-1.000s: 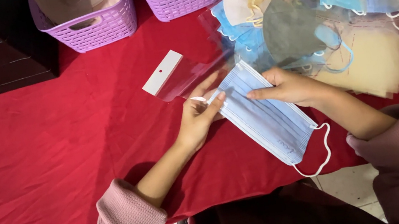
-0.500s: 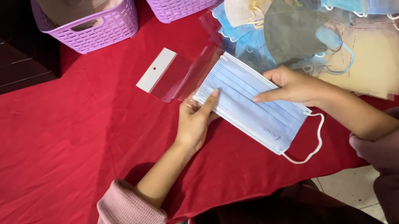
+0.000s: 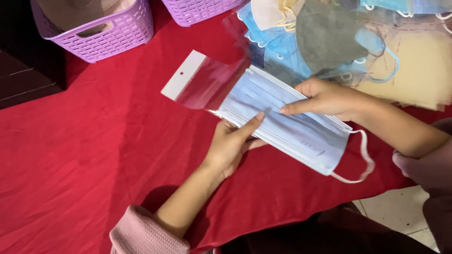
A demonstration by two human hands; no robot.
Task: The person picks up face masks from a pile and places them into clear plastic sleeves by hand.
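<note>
The pale blue pleated face mask (image 3: pixel 283 117) lies slantwise on the red tablecloth (image 3: pixel 61 174), its long axis running from upper left to lower right. Its upper-left end sits inside a clear plastic sleeve (image 3: pixel 212 83) with a white header; its white ear loop (image 3: pixel 362 159) trails at the lower right. The left hand (image 3: pixel 232 144) grips the mask's near edge, thumb on top. The right hand (image 3: pixel 326 100) lies across the far edge, fingers pressed flat on the mask. Both forearms angle inward.
</note>
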